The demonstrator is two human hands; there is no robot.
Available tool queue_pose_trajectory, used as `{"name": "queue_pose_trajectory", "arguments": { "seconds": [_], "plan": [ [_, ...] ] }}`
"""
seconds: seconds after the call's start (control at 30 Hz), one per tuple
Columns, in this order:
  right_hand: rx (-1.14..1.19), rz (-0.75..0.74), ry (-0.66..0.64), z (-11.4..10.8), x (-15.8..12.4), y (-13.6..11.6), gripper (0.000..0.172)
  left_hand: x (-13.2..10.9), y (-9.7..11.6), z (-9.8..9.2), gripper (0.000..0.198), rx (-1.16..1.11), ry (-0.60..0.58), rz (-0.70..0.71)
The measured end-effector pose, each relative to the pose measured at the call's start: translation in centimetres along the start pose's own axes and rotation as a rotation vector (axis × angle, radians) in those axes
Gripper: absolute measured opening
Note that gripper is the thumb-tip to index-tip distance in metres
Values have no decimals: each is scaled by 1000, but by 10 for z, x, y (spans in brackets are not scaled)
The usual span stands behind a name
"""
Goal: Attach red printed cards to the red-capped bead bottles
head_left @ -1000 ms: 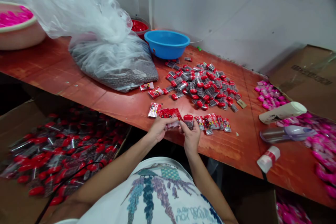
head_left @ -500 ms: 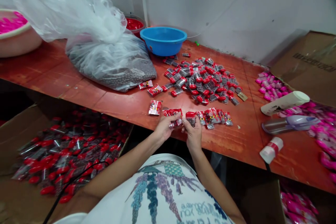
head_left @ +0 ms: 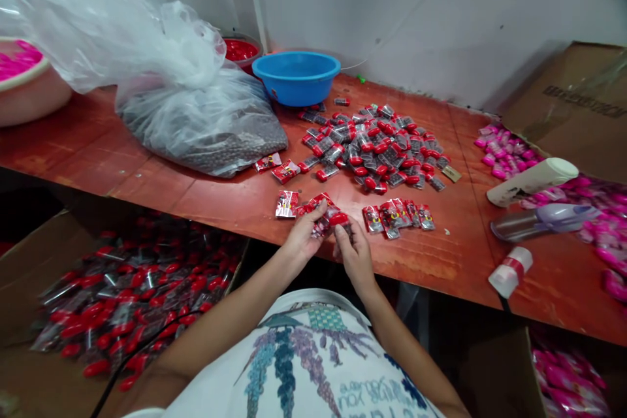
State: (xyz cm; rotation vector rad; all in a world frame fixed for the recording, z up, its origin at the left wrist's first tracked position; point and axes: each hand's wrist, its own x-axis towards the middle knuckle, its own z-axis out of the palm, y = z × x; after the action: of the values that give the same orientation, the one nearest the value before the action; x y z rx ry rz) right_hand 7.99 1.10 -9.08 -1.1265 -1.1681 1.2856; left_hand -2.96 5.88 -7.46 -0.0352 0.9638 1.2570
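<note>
My left hand (head_left: 304,236) pinches a small clear packet with red print (head_left: 321,227) near the table's front edge. Close against it, my right hand (head_left: 355,255) grips a small red-capped container (head_left: 337,218). The container's cap meets the packet's edge; fingers hide whether it is partly inside. A flat printed packet (head_left: 287,204) lies just left of my hands, and more red packets sit behind my left fingers. To the right rests a short row of filled packets (head_left: 398,214). Behind my hands spreads a heap of red-capped containers with dark beads (head_left: 377,147).
A clear bag of dark beads (head_left: 220,124) slumps at the left, beside a blue basin (head_left: 296,78). On the right lie a white cylinder (head_left: 531,181), a purple-topped bottle (head_left: 543,221) and a white roll (head_left: 510,271). Below the table's left edge is a box of red-capped containers (head_left: 137,300).
My right hand has brought the red-capped container leftward, up against the packet in my left hand. The container has turned, so its cap now faces up. The view has shifted slightly.
</note>
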Motion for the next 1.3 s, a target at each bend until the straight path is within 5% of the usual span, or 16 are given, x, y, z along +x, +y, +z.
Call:
{"name": "queue_pose_trajectory", "arguments": {
  "seconds": [0.3,0.43,0.67,1.03,1.3],
  "plan": [
    [115,103,-27,1,2,-1,48,-8,-7,-5,25,96,-81,231],
    [174,126,-20,-3,2,-1,50,-14,-7,-7,25,180,-209,324],
    [113,128,-68,-10,3,-2,62,-21,2,-8,23,372,-278,369],
    [67,113,-183,-15,3,-11,58,-27,7,-11,27,396,-319,422],
    [-189,-177,-125,-17,4,1,53,-25,5,-12,31,413,-327,395]
  ]
}}
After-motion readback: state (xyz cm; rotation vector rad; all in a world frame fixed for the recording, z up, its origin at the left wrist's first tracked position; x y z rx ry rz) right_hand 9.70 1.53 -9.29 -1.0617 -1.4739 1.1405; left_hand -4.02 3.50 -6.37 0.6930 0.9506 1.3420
